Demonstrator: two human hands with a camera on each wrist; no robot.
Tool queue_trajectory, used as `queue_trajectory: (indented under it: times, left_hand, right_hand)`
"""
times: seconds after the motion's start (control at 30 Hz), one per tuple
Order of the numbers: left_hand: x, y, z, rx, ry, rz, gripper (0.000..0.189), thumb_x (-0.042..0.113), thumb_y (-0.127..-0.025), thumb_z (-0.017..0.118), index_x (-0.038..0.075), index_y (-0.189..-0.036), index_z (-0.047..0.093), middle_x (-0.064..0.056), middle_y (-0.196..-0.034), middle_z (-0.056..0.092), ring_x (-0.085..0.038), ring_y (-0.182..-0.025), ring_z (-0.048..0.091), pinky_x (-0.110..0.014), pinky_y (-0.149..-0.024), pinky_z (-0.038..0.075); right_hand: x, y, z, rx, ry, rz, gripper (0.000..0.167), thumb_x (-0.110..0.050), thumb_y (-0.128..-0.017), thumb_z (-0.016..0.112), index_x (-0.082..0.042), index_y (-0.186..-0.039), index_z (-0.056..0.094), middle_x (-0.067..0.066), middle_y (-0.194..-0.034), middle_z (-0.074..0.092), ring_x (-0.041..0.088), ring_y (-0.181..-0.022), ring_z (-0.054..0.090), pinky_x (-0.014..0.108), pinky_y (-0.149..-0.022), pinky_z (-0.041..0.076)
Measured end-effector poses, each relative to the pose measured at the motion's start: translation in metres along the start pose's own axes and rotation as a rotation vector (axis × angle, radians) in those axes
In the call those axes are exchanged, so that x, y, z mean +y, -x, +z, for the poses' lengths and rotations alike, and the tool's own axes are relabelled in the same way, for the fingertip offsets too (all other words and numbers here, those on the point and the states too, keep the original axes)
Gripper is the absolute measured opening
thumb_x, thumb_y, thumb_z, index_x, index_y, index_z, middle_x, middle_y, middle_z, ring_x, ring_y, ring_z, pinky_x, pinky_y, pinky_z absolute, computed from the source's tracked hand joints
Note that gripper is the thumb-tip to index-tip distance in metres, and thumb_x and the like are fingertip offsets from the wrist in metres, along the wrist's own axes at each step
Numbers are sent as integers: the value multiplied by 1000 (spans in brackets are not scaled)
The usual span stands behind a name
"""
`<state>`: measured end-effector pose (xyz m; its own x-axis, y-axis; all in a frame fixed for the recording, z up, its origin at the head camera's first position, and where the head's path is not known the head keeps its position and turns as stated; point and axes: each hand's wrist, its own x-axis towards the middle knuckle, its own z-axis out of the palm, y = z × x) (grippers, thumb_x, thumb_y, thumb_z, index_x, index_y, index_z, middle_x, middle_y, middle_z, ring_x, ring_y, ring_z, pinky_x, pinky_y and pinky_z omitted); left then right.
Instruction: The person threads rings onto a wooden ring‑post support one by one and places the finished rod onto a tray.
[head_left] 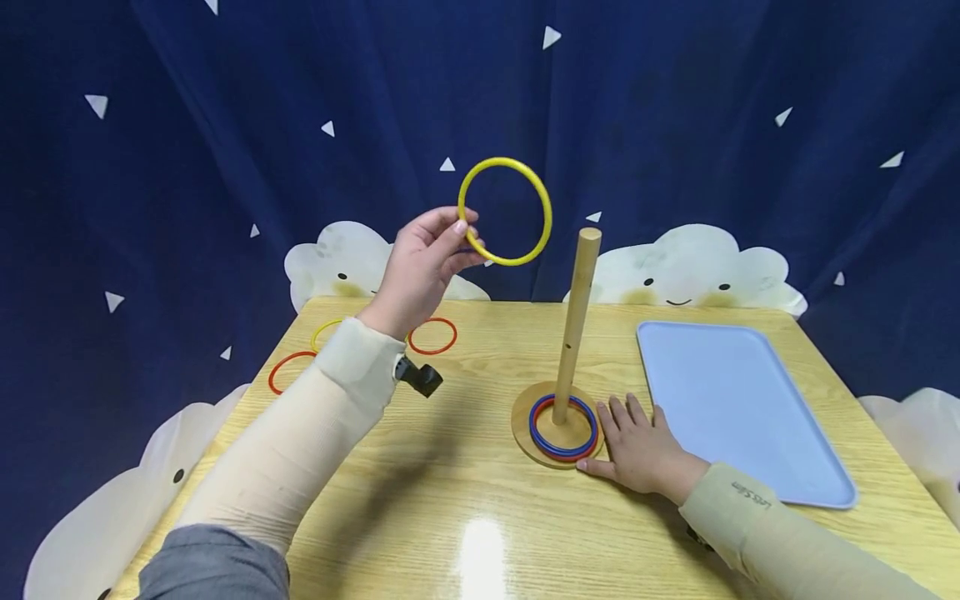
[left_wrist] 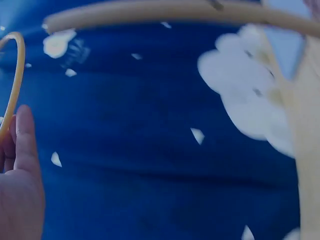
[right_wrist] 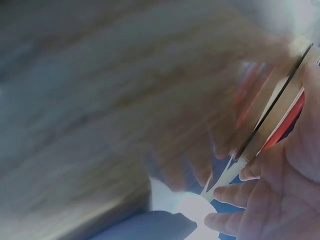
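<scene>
The edge of the round wooden base [head_left: 522,427] was touched by the right hand [head_left: 643,452], its fingers and thumb spread. Blue and red rings [head_left: 564,452] were stacked there, around the tall post [head_left: 577,325]. The yellow ring [head_left: 549,212] was pinched by the left hand [head_left: 422,258] at its lower left side — most of it was left sticking out past the fingers, apart from the post. Behind, a dark blue curtain [head_left: 637,108] was seen.

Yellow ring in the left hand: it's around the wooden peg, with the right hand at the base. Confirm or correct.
Not around it: the head view shows the yellow ring in the left hand held apart from the wooden peg; the right hand is indeed at the base.
</scene>
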<state>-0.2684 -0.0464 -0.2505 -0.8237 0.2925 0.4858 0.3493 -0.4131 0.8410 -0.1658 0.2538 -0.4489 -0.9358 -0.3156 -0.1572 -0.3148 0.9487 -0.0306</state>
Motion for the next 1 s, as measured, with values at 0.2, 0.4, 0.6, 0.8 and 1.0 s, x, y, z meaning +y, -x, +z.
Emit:
queue_trajectory:
  times: [0.2,0.4,0.6,0.8,1.0]
  left_hand:
    - [13,-7,28,-49,123,-52,18,-6,-106,47,-6,-112,64,-9,-90,62,-17,-83,64,-28,-79,60]
    - [10,-10,43,-80,139,-132,18,-6,-106,47,-9,-116,62,-8,-90,62,-16,-80,63,-27,-75,60]
    - [-19,-8,48,-96,32,-329,15,-4,-106,50,-10,-113,62,-7,-94,63,-15,-77,62,-26,-72,59]
    - [-75,16,36,-94,-48,-516,13,-4,-107,49,-6,-106,62,-8,-105,62,-13,-81,61,-25,-73,59]
    - [-125,48,16,-96,-132,-680,21,-1,-107,49,-15,-122,57,-8,-103,60,-13,-80,61,-27,-79,59]
  right_hand:
    - [0,0,1,2,-7,-1,103,-75,-94,51,6,-156,35,33,-158,32,56,-146,23,79,-109,21]
    - [1,0,2,-6,-10,0,104,-76,-95,50,6,-156,34,33,-159,31,56,-146,22,79,-109,20]
    - [3,0,3,1,-12,-2,104,-75,-94,51,7,-156,34,33,-158,31,57,-146,22,79,-109,21]
    - [3,0,5,1,-11,1,102,-74,-95,51,6,-157,34,32,-159,30,56,-147,22,79,-109,20]
    - [2,1,3,12,-5,-5,102,-74,-95,51,6,-156,35,33,-158,32,56,-146,24,79,-108,22]
